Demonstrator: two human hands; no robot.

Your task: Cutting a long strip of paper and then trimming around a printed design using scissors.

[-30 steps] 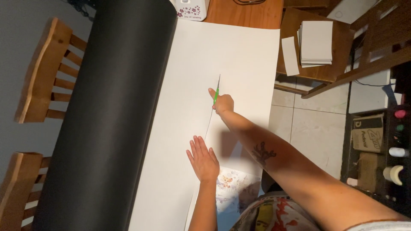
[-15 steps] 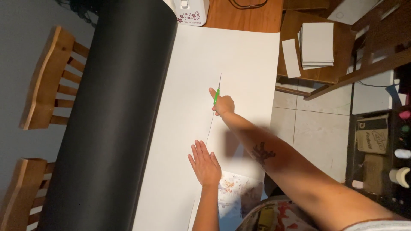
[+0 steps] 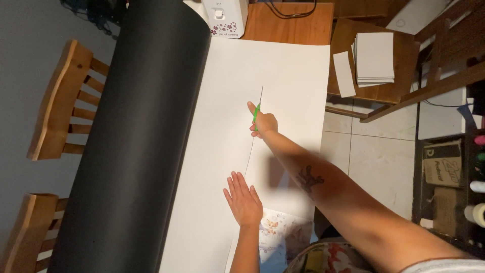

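Paper, a large white sheet, covers the tabletop and carries a thin line running from about 12 o'clock of the right hand down past the left hand. Right hand is extended over the sheet's middle, fingers wrapped around a green-handled cutting tool whose tip sits on that line; blade detail is too small to tell. Left hand lies flat on the sheet at 6 o'clock of the right hand, fingers straight and slightly spread, holding nothing, just left of the line. Black roll lies along the sheet's 9 o'clock edge. Wooden chairs stand further toward 9 o'clock. Stack of white cards rests on a side table at 2 o'clock. White appliance stands at 12 o'clock
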